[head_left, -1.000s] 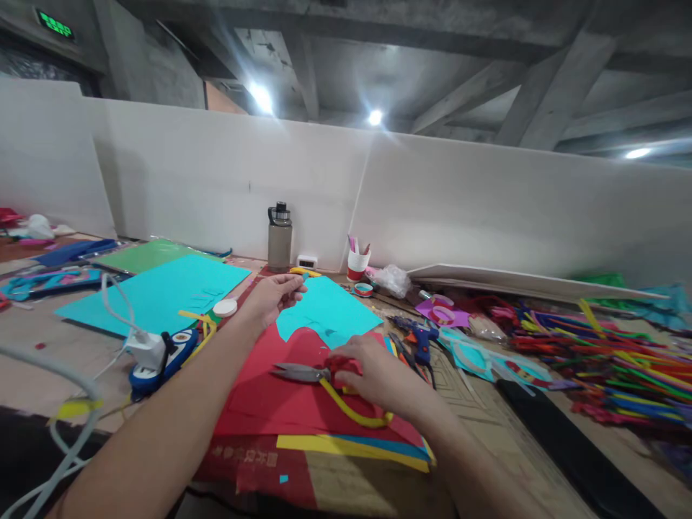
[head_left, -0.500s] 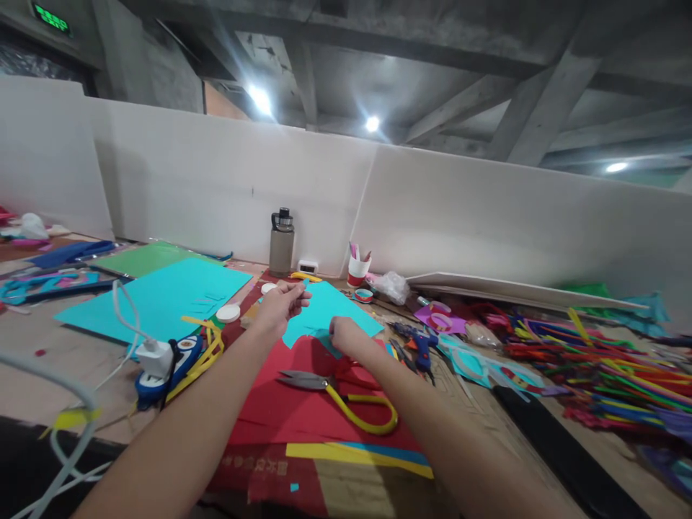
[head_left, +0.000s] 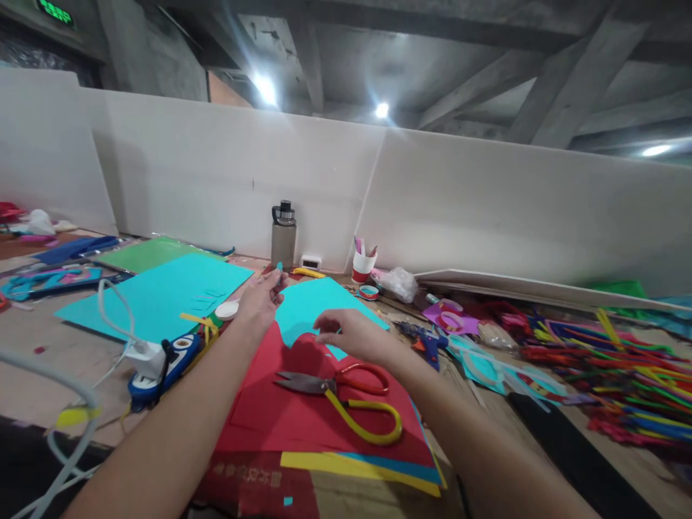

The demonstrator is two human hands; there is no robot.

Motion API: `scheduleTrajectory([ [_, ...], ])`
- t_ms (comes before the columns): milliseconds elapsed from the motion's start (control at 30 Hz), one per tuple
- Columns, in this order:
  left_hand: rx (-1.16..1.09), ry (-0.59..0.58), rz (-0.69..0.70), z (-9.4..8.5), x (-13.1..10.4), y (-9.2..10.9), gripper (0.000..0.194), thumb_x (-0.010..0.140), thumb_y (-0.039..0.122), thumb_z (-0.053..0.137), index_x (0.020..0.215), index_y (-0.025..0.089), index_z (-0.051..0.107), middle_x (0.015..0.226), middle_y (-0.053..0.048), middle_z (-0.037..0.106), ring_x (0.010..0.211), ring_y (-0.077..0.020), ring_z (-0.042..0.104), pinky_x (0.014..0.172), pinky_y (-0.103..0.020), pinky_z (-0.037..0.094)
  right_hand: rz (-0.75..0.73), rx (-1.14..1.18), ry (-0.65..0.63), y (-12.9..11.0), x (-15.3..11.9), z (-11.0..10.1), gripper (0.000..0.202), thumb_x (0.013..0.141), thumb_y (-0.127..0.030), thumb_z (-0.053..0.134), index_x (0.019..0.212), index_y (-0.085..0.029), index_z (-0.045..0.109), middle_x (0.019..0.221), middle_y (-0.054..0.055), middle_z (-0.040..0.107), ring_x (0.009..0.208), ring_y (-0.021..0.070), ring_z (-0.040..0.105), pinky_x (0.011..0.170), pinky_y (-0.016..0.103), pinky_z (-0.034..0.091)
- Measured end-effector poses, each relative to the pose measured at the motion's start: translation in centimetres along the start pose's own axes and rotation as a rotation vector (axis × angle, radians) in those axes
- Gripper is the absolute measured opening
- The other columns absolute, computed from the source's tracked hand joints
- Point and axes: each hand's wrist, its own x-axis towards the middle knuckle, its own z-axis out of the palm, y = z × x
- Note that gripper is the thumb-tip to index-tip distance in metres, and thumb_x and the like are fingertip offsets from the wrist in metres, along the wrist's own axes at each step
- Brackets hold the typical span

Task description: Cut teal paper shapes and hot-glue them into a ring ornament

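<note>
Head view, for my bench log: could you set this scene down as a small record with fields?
left hand: the left hand holds a small blue scrap
right hand: the right hand is over the papers; grip unclear
scissors: the scissors lie on red paper, blades slightly apart
handles: one red, one yellow
back: an upright bottle, a cup with pens or similar
right side: a glue gun, colourful strands

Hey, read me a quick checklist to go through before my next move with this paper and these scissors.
1. Small blue piece pinched in left hand: ok.
2. Scissors resting on red paper, out of both hands: ok.
3. Scissor blades closed: not ok, slightly apart.
4. Right hand empty: cannot tell.
5. Glue gun switched off: cannot tell.
6. Bottle upright: ok.
</note>
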Motion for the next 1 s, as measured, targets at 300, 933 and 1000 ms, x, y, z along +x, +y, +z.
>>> scheduleTrajectory([
  [300, 0.041, 0.0, 0.022, -0.1, -0.6, -0.4, 0.027, 0.058, 0.024, 0.078, 0.075, 0.014, 0.059, 0.067, 0.001, 0.059, 0.054, -0.0063, 0.053, 0.042, -0.016, 0.035, 0.031, -0.443, -0.073, 4.0, 6.7, 3.8, 0.02, 0.081, -0.012, 0.05, 0.093, -0.013, 0.066, 0.102, 0.013, 0.064, 0.093, 0.021, 0.059, 0.075, 0.026, 0.04],
  [933, 0.022, 0.004, 0.138, -1.1, 0.5, -0.9, 0.032, 0.054, 0.026, 0.081, 0.071, 0.013, 0.057, 0.06, 0.002, 0.054, 0.042, -0.0011, 0.037, 0.035, -0.013, 0.024, -0.029, -0.465, -0.281, 2.1, 12.0, 1.8, 0.022, 0.087, -0.026, 0.052, 0.1, -0.012, 0.062, 0.101, 0.009, 0.065, 0.093, 0.0192, 0.06, 0.078, 0.029, 0.046],
  [1000, 0.014, 0.008, 0.138, -1.0, 0.4, -0.8, 0.03, 0.055, 0.025, 0.08, 0.069, 0.012, 0.057, 0.06, 0.001, 0.055, 0.043, -0.0014, 0.038, 0.035, -0.013, 0.024, 0.014, -0.53, -0.327, 2.3, 13.4, 3.6, 0.027, 0.088, -0.031, 0.054, 0.106, -0.013, 0.059, 0.106, 0.008, 0.061, 0.093, 0.0188, 0.06, 0.079, 0.035, 0.049],
])
